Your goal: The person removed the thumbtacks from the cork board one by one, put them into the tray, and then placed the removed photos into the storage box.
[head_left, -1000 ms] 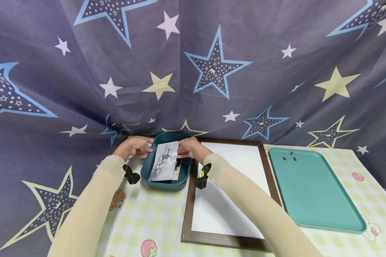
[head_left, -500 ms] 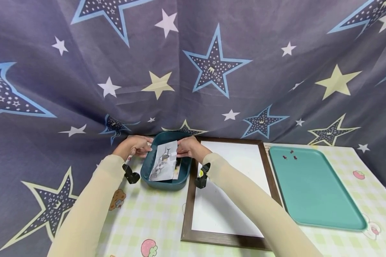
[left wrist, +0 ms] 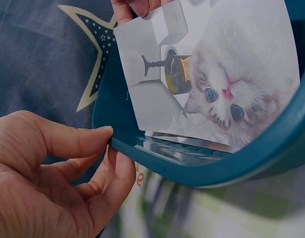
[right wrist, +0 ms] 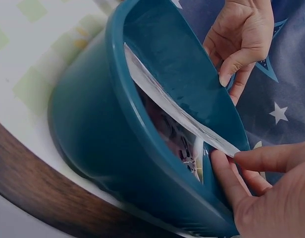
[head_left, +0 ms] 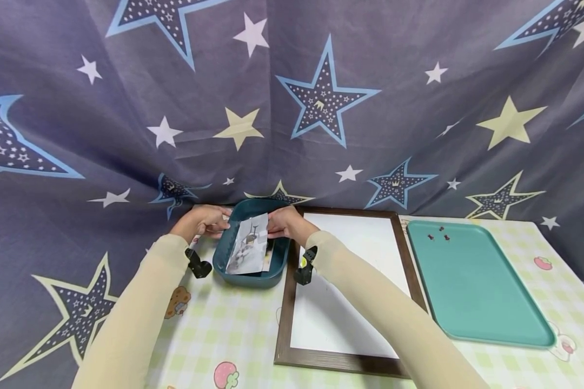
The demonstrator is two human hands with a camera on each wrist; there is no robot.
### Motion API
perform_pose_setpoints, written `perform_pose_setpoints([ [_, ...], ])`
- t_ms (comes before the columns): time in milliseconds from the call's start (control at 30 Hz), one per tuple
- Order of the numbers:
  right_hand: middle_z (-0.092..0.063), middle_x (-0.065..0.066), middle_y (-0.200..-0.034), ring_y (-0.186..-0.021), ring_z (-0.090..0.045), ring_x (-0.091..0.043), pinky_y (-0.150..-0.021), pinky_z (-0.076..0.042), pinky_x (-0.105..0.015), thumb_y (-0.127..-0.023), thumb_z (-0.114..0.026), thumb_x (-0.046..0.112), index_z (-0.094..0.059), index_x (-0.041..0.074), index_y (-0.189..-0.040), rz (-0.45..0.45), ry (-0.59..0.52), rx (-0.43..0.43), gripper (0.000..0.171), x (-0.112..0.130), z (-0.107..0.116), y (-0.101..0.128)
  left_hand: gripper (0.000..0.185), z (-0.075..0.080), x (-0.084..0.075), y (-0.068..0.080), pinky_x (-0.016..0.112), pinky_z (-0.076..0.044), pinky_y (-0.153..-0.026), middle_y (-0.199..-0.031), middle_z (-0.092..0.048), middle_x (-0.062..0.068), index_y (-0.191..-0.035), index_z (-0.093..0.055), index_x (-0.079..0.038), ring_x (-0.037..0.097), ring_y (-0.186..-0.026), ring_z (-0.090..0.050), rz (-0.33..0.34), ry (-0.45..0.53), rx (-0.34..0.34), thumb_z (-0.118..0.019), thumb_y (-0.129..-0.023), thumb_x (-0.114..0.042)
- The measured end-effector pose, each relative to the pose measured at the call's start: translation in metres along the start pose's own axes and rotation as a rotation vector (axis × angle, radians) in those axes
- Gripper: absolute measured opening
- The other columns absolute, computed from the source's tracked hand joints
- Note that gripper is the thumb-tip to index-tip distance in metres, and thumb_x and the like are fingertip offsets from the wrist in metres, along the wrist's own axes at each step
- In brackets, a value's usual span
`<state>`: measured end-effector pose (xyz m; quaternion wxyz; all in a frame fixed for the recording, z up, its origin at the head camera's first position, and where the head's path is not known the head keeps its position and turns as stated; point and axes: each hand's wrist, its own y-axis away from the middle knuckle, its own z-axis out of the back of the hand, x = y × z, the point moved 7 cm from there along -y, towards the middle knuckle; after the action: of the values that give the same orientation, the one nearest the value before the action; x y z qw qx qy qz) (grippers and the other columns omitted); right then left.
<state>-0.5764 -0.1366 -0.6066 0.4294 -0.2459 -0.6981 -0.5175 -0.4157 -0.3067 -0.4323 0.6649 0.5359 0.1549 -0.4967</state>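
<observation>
A dark teal plastic basin stands at the back of the table. My left hand pinches its left rim between thumb and fingers. With thumb and fingertips my right hand pinches a corner of a photo print, which shows a white kitten with blue eyes. This photo lies tilted inside the basin, its held corner raised near the far right. Beneath it, at least one more picture shows in part; the rest is hidden.
Right of the basin lies a white board in a brown wooden frame, partly under my right sleeve. Farther right is a flat turquoise tray with several red push pins. A star-patterned curtain hangs behind the table.
The head view has shifted very slightly. Both hands, the basin and the held photo stay almost where they were.
</observation>
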Motion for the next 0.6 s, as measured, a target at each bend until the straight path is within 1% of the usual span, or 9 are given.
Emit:
perform_pose_setpoints([
  [100,-0.074,-0.021,-0.089,-0.078,-0.074,-0.034,-0.066,-0.063,-0.049,-0.063,-0.072,-0.026,-0.069,0.005,-0.105,-0.015,-0.016,0.028,0.053,-0.006,0.004,-0.022,0.066,0.0,0.0,0.0,0.021,-0.056,-0.068,-0.054,-0.045,-0.013,-0.157,-0.025,0.001,-0.001,-0.052,-0.049,0.003,0.001,-0.002,-0.054,-0.098,0.003],
  [133,-0.074,-0.021,-0.09,-0.078,-0.074,-0.035,-0.066,-0.063,-0.049,-0.063,-0.072,-0.026,-0.068,0.005,-0.106,-0.016,-0.013,0.026,0.053,-0.007,0.004,-0.024,0.066,0.0,0.0,0.0,0.021,-0.056,-0.067,-0.055,-0.046,-0.013,-0.157,-0.025,0.001,-0.001,-0.052,-0.049,0.005,0.002,-0.003,-0.054,-0.098,0.004],
  [200,-0.074,-0.021,-0.092,-0.081,-0.074,-0.035,-0.069,-0.063,-0.049,-0.067,-0.069,-0.026,-0.068,0.004,-0.109,-0.012,0.002,0.001,0.052,-0.004,0.002,-0.015,0.065,0.0,0.0,-0.001,0.021,-0.056,-0.067,-0.055,-0.046,-0.013,-0.157,-0.025,0.001,-0.001,-0.053,-0.05,0.008,0.002,-0.006,-0.054,-0.098,0.004],
  [267,-0.074,-0.021,-0.092,-0.081,-0.074,-0.033,-0.069,-0.064,-0.048,-0.071,-0.067,-0.026,-0.067,0.005,-0.11,-0.002,0.017,-0.033,0.049,0.002,-0.001,0.004,0.065,0.0,0.0,0.0,0.021,-0.056,-0.067,-0.054,-0.044,-0.013,-0.157,-0.025,0.001,0.0,-0.054,-0.05,0.005,-0.002,-0.005,-0.053,-0.098,0.004],
  [333,-0.074,-0.021,-0.091,-0.08,-0.074,-0.033,-0.069,-0.064,-0.046,-0.075,-0.065,-0.025,-0.067,0.003,-0.111,0.009,0.035,-0.059,0.045,0.01,-0.006,0.035,0.065,0.0,0.0,0.0,0.021,-0.056,-0.068,-0.055,-0.046,-0.013,-0.157,-0.025,0.001,0.0,-0.057,-0.051,0.005,0.001,-0.006,-0.053,-0.098,0.004],
  [400,-0.074,-0.023,-0.09,-0.079,-0.074,-0.033,-0.067,-0.064,-0.044,-0.074,-0.067,-0.024,-0.067,-0.001,-0.108,0.017,0.04,-0.056,0.042,0.021,-0.012,0.069,0.066,0.0,0.0,0.001,0.021,-0.056,-0.068,-0.057,-0.048,-0.013,-0.157,-0.025,0.002,0.0,-0.059,-0.052,0.003,-0.001,-0.01,-0.053,-0.098,0.004],
  [467,-0.074,-0.025,-0.094,-0.084,-0.075,-0.034,-0.071,-0.064,-0.044,-0.076,-0.066,-0.024,-0.067,-0.003,-0.11,0.011,0.052,-0.05,0.04,0.03,-0.017,0.099,0.066,0.0,0.0,0.001,0.021,-0.055,-0.068,-0.059,-0.051,-0.013,-0.157,-0.026,0.002,0.001,-0.062,-0.054,0.003,-0.001,-0.016,-0.054,-0.097,0.005],
  [533,-0.074,-0.027,-0.097,-0.085,-0.075,-0.035,-0.072,-0.064,-0.044,-0.076,-0.067,-0.024,-0.066,-0.004,-0.109,0.005,0.054,-0.04,0.039,0.034,-0.019,0.111,0.066,0.0,0.0,0.001,0.021,-0.055,-0.067,-0.061,-0.053,-0.013,-0.157,-0.027,0.002,0.001,-0.064,-0.055,0.004,0.001,-0.024,-0.054,-0.097,0.005],
  [600,-0.074,-0.026,-0.095,-0.083,-0.074,-0.034,-0.071,-0.064,-0.044,-0.076,-0.066,-0.024,-0.066,-0.002,-0.108,0.0,0.05,-0.035,0.039,0.033,-0.017,0.106,0.066,0.0,0.0,0.001,0.022,-0.055,-0.067,-0.062,-0.054,-0.013,-0.157,-0.027,0.002,0.001,-0.064,-0.055,0.004,0.0,-0.025,-0.054,-0.097,0.005],
])
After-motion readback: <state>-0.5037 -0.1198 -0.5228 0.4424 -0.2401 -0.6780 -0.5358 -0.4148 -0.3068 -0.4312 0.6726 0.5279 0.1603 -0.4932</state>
